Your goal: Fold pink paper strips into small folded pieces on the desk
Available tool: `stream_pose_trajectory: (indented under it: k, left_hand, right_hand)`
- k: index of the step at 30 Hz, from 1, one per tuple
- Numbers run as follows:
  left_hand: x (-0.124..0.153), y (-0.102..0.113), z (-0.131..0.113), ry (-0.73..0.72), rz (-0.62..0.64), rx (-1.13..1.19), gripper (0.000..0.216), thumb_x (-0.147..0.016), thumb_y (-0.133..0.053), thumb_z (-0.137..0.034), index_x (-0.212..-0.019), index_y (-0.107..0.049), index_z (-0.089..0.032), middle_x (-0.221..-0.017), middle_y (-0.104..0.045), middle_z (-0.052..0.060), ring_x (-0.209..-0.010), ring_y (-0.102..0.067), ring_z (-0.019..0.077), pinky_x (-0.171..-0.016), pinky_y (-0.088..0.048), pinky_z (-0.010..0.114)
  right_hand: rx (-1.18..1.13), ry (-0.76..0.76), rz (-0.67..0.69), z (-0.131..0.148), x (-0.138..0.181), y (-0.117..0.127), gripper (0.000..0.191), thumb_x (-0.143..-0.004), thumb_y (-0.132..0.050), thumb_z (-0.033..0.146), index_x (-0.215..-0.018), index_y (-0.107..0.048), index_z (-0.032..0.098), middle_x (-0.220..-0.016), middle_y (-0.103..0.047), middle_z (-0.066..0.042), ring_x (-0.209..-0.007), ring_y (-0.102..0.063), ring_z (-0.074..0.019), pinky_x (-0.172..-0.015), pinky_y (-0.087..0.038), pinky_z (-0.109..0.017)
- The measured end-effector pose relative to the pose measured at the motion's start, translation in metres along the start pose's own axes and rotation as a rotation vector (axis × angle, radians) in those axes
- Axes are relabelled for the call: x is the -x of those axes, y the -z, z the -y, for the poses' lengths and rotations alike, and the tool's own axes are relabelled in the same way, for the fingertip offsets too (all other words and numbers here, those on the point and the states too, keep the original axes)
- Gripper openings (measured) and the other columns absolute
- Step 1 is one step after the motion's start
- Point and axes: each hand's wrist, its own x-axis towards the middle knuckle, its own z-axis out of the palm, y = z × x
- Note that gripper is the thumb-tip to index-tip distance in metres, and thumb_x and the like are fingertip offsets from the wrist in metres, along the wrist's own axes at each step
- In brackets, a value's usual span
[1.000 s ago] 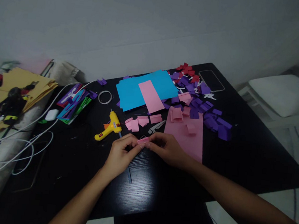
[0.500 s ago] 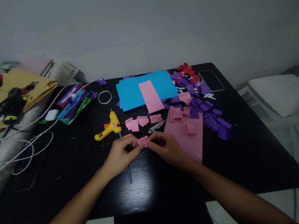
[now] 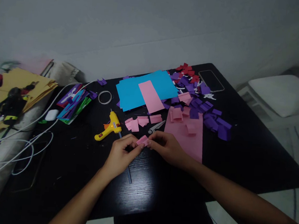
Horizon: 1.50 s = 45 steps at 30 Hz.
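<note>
Between my two hands is a small folded piece of pink paper [image 3: 142, 140], held just above the black table. My left hand [image 3: 121, 154] pinches its left side, thumb in front. The fingers of my right hand [image 3: 166, 148] are closed on its right end. Just beyond lie scissors [image 3: 156, 127], their handles partly hidden behind my hands. Several folded pink pieces [image 3: 137, 122] rest behind them. Left of these is a yellow glue gun [image 3: 110, 126] with a glue stick [image 3: 129, 175] running under my left hand. A pink sheet [image 3: 182, 138] lies beside my right hand, bearing loose pink pieces.
Blue sheets [image 3: 130, 95] with a pink strip [image 3: 151, 96] lie at the back. Purple pieces [image 3: 212, 123], red pieces [image 3: 187, 70] and a phone [image 3: 211, 80] are at the right. A tape ring [image 3: 104, 97], white cables [image 3: 33, 146] and a white case [image 3: 51, 115] are left.
The folded pink piece has tilted slightly between my fingers. Both hands have stayed in nearly the same place, and the things on the table have not moved.
</note>
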Motion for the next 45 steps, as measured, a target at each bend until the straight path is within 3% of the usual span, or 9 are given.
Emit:
stream_pose_trajectory:
  k: [7, 11, 14, 19, 25, 39, 45]
  left_hand:
    - [0.0, 0.0, 0.0, -0.014, -0.007, 0.005, 0.021, -0.094, -0.069, -0.029, -0.076, -0.069, -0.019, -0.07, -0.057, -0.002, -0.064, -0.051, 0.0122, -0.06, -0.038, 0.025]
    - [-0.001, 0.002, -0.001, -0.016, -0.054, -0.001, 0.023, -0.093, -0.069, -0.028, -0.073, -0.066, -0.018, -0.068, -0.054, -0.002, -0.063, -0.05, 0.0123, -0.06, -0.037, 0.025]
    - [-0.002, 0.002, -0.001, -0.007, -0.082, 0.002, 0.026, -0.092, -0.07, -0.028, -0.069, -0.063, -0.018, -0.067, -0.052, -0.003, -0.062, -0.048, 0.0121, -0.059, -0.036, 0.025]
    - [-0.001, 0.001, -0.001, 0.02, -0.096, 0.018, 0.031, -0.092, -0.07, -0.03, -0.065, -0.059, -0.019, -0.066, -0.05, -0.003, -0.061, -0.046, 0.0125, -0.059, -0.035, 0.026]
    - [-0.002, 0.001, 0.0, 0.042, -0.111, 0.024, 0.033, -0.091, -0.071, -0.032, -0.064, -0.057, -0.019, -0.066, -0.049, -0.003, -0.062, -0.045, 0.013, -0.06, -0.035, 0.027]
    - [-0.003, 0.006, 0.005, 0.171, -0.232, 0.117, 0.03, -0.09, -0.073, -0.04, -0.07, -0.062, -0.02, -0.065, -0.049, -0.003, -0.062, -0.043, 0.0133, -0.06, -0.034, 0.027]
    - [-0.002, 0.005, 0.003, 0.158, -0.235, 0.118, 0.029, -0.089, -0.073, -0.039, -0.071, -0.063, -0.02, -0.065, -0.05, -0.003, -0.063, -0.044, 0.0132, -0.061, -0.036, 0.027]
  right_hand:
    - [-0.021, 0.014, 0.009, 0.001, 0.001, 0.001, 0.016, -0.087, -0.072, 0.032, -0.08, -0.07, 0.018, -0.075, -0.066, 0.0, -0.072, -0.06, -0.0146, -0.07, -0.047, -0.029]
    - [-0.115, 0.033, -0.007, -0.002, -0.001, 0.005, 0.017, -0.087, -0.073, 0.034, -0.094, -0.073, 0.018, -0.085, -0.07, -0.002, -0.076, -0.064, -0.0152, -0.072, -0.051, -0.03]
    - [-0.194, 0.026, -0.061, -0.004, -0.004, 0.008, 0.023, -0.088, -0.074, 0.039, -0.098, -0.072, 0.019, -0.089, -0.071, -0.003, -0.076, -0.066, -0.0155, -0.071, -0.054, -0.031]
    - [-0.21, 0.021, -0.171, -0.004, -0.01, 0.011, 0.03, -0.082, -0.082, 0.048, -0.086, -0.072, 0.019, -0.076, -0.069, -0.001, -0.068, -0.064, -0.0142, -0.067, -0.056, -0.031]
    - [-0.249, -0.01, -0.125, -0.002, -0.01, 0.011, 0.034, -0.079, -0.085, 0.051, -0.085, -0.075, 0.019, -0.078, -0.071, -0.002, -0.07, -0.065, -0.0138, -0.066, -0.056, -0.029]
    - [-0.281, 0.022, -0.028, 0.003, -0.003, 0.01, 0.022, -0.084, -0.083, 0.04, -0.089, -0.076, 0.02, -0.086, -0.074, -0.003, -0.075, -0.069, -0.0148, -0.069, -0.057, -0.029]
    - [-0.267, 0.043, -0.005, 0.003, 0.001, 0.009, 0.03, -0.08, -0.086, 0.032, -0.106, -0.076, 0.022, -0.095, -0.076, -0.004, -0.081, -0.072, -0.0158, -0.074, -0.059, -0.031]
